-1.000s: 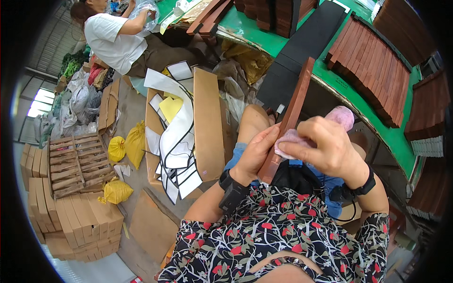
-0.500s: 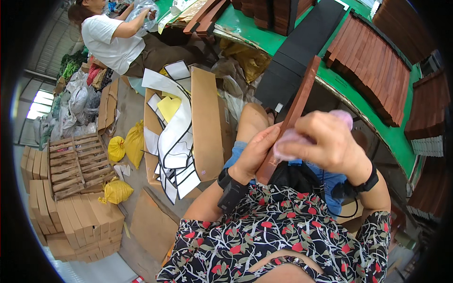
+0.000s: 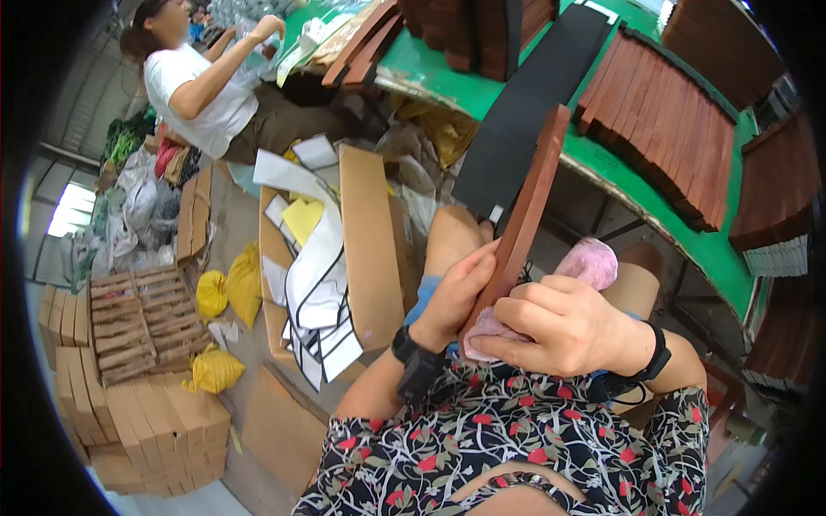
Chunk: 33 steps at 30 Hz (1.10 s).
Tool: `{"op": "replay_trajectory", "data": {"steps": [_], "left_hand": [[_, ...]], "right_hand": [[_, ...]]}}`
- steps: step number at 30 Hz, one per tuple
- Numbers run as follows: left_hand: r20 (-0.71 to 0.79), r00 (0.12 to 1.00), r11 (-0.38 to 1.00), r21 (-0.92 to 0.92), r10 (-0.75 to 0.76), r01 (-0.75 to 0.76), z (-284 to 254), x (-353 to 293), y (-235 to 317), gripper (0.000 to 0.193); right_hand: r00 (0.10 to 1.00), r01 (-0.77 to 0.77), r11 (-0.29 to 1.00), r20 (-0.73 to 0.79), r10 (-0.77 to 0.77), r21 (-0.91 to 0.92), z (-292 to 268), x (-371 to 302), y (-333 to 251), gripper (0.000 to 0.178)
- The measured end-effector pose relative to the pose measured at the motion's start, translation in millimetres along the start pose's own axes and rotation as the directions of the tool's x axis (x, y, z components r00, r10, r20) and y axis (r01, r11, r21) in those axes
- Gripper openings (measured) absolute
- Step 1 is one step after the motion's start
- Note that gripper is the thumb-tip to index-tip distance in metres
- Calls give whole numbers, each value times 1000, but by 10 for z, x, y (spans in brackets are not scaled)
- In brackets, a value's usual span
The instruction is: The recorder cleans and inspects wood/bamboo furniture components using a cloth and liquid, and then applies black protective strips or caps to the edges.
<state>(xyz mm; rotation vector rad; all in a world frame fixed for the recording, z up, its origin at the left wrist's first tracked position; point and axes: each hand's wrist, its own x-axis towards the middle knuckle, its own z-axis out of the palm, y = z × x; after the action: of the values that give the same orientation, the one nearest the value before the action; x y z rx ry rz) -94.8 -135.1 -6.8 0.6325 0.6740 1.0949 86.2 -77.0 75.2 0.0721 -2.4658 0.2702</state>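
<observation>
A long reddish-brown wooden slat slants up and away from my lap. My left hand is closed round its lower part, thumb along the near face. With my right hand I pinch a pink cloth against the slat's bottom end. Another bunched part of that cloth sticks out beyond my right knuckles. Beyond the slat, a long black panel reaches from the green table down towards my knees.
Rows of brown slats lie on the green table, with more stacks at right. Left of my knees, a cardboard box holds white black-edged pieces. Yellow bags, a wooden pallet and stacked cartons stand left. A person works far left.
My right hand and the cloth have slid down the slat to its lower end. My left hand keeps its hold. The person at far left has lifted a hand.
</observation>
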Motion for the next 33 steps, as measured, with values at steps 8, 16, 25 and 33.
{"op": "replay_trajectory", "data": {"steps": [8, 16, 25, 33], "left_hand": [[-82, 994, 969, 242, 75, -53, 15, -245, -5, 85], [-83, 996, 982, 184, -15, 30, 109, -304, -52, 91], [112, 991, 992, -98, -66, 77, -29, -322, -100, 74], [80, 993, 992, -89, -81, 88, -16, -362, -77, 73]], "right_hand": [[812, -531, 791, -448, 373, -303, -419, -321, 517, 44], [854, -459, 807, -433, 287, -372, -372, -232, 761, 34], [915, -360, 863, -317, 252, -354, -382, -261, 813, 28], [915, -373, 848, -299, 270, -377, -403, -286, 891, 24]]}}
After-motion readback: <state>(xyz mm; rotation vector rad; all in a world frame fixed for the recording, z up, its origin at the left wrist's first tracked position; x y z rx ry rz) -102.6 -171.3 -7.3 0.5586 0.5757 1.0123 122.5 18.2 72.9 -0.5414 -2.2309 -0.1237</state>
